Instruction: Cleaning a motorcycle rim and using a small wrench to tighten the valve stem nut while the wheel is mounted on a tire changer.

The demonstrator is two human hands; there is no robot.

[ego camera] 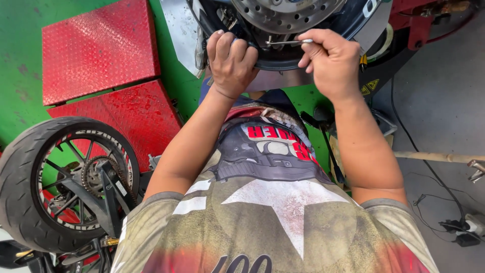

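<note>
Head view: left hand (231, 61) curls tight over the dark round wheel rim (275, 59) beneath the drilled steel brake disc (285, 12). Right hand (331, 61) pinches a thin silvery metal tool (288, 42), tip at the rim.

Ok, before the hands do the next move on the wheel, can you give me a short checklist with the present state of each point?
1. Left hand grips the wheel rim: ok, fingers curled over its edge.
2. Right hand holds the thin metal tool: ok, pinched in the fingers.
3. Tool tip seated on a part: cannot tell, the tip is hidden beside the left hand.
4. Brake disc free of fingers: ok.
5. Floor cable away from the arms: ok.
</note>
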